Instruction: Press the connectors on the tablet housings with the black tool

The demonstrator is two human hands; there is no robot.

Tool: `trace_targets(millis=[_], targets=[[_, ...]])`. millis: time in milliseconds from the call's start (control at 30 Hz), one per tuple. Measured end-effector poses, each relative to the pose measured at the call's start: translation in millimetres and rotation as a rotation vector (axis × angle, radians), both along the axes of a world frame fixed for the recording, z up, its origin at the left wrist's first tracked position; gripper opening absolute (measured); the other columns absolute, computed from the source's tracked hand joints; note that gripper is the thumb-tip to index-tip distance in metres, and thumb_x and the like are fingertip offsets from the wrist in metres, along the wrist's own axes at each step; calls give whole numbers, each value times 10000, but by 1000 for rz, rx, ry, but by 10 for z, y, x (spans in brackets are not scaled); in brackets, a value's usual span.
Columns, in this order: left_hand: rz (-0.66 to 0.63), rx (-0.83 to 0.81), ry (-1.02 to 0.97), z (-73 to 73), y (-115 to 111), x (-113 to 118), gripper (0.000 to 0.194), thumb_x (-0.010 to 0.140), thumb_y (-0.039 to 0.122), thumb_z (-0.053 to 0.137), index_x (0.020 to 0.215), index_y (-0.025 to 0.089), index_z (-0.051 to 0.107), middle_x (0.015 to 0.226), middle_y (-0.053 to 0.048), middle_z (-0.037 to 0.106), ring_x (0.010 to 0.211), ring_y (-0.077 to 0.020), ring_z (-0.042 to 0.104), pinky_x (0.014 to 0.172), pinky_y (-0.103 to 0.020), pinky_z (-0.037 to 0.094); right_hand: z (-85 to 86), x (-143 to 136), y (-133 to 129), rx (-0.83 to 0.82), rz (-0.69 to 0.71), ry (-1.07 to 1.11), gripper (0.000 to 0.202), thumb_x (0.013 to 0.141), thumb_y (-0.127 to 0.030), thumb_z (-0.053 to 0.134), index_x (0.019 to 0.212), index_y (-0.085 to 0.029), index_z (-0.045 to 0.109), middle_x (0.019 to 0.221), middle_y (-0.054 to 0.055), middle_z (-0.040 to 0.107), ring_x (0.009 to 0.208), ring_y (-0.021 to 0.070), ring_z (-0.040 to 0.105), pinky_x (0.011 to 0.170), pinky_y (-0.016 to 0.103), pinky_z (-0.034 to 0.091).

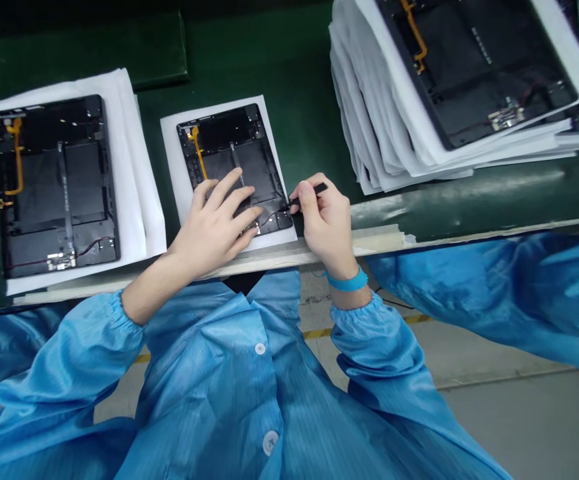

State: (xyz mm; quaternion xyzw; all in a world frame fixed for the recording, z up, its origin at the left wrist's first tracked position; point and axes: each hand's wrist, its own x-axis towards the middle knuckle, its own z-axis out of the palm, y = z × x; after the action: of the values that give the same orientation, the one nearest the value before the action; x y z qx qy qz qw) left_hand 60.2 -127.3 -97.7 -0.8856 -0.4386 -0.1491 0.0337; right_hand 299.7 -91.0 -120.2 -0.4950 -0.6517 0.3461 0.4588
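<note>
An opened tablet (pixel 264 170) with its inner parts exposed lies on a white foam sheet (pixel 172 157) in front of me. An orange flex cable (pixel 198 152) runs along its left side, and a grey ribbon crosses its middle. My left hand (pixel 219 220) rests over its lower left part, fingers spread, hiding some of the parts below. Pinched in my right hand (pixel 324 217) is a thin black tool, perhaps tweezers (pixel 314 192), its tip at the tablet's lower right corner by a thin dark wire. The exact tip contact is too small to make out.
On the left, another opened tablet (pixel 86 160) lies on stacked white foam sheets (pixel 136 200). A taller stack of foam sheets (pixel 369 113) at the right carries a further opened tablet (pixel 474 73). The green table's front edge (pixel 379 239) runs close below my hands. Blue-clothed people (pixel 494 287) are at both sides.
</note>
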Motion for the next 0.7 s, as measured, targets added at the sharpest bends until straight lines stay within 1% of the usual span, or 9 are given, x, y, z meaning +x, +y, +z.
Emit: trace_targets(millis=[133, 200, 333, 400, 500, 600, 700], targets=[[-32, -45, -23, -39, -89, -15, 325, 1213, 385, 527, 1366, 251, 782, 1555, -128, 748, 1634, -398, 564, 1258, -646, 515, 15, 6, -16, -18, 51, -12, 599, 1112, -810, 513, 926, -261, 662, 728, -26, 688, 668, 154, 664, 682, 324, 483], [-30, -60, -30, -59, -86, -13, 328, 1218, 387, 511, 1371, 273, 778, 1572, -102, 741, 1659, -388, 535, 1286, -641, 503, 23, 10, -25, -27, 75, -24, 580, 1125, -791, 506, 933, -265, 658, 732, -26, 698, 663, 155, 665, 679, 329, 487], [-51, -150, -33, -53, -62, 9, 333, 1224, 365, 492, 1431, 302, 744, 1654, -49, 682, 1718, -386, 448, 1378, -663, 421, 27, 18, -35, -27, 97, -32, 563, 1132, -777, 503, 936, -271, 655, 738, -24, 699, 675, 164, 680, 697, 345, 507], [-68, -168, -34, -37, -57, 23, 321, 1214, 347, 518, 1443, 293, 737, 1666, -64, 669, 1721, -405, 440, 1385, -684, 408, 27, 19, -37, -29, 92, -33, 561, 1129, -778, 507, 934, -275, 656, 740, -25, 695, 683, 168, 686, 708, 349, 516], [-84, -150, -40, -35, -53, 35, 308, 1200, 328, 552, 1431, 276, 748, 1654, -111, 675, 1713, -431, 448, 1361, -697, 427, 33, 20, -42, -29, 86, -48, 545, 1136, -765, 506, 935, -280, 655, 750, -21, 694, 692, 175, 683, 721, 355, 533], [-96, -125, -67, -55, -38, 29, 309, 1188, 333, 584, 1435, 261, 755, 1631, -157, 685, 1695, -459, 470, 1310, -708, 459, 46, 19, -49, 7, 100, -89, 509, 1155, -715, 503, 926, -285, 649, 790, 4, 703, 734, 197, 685, 794, 389, 581], [-92, -165, -86, -50, -19, 12, 347, 1183, 369, 577, 1465, 265, 752, 1645, -174, 670, 1691, -478, 462, 1272, -719, 472, 52, 17, -56, 43, 116, -121, 501, 1159, -698, 499, 901, -294, 643, 812, 27, 708, 773, 224, 683, 854, 431, 609]])
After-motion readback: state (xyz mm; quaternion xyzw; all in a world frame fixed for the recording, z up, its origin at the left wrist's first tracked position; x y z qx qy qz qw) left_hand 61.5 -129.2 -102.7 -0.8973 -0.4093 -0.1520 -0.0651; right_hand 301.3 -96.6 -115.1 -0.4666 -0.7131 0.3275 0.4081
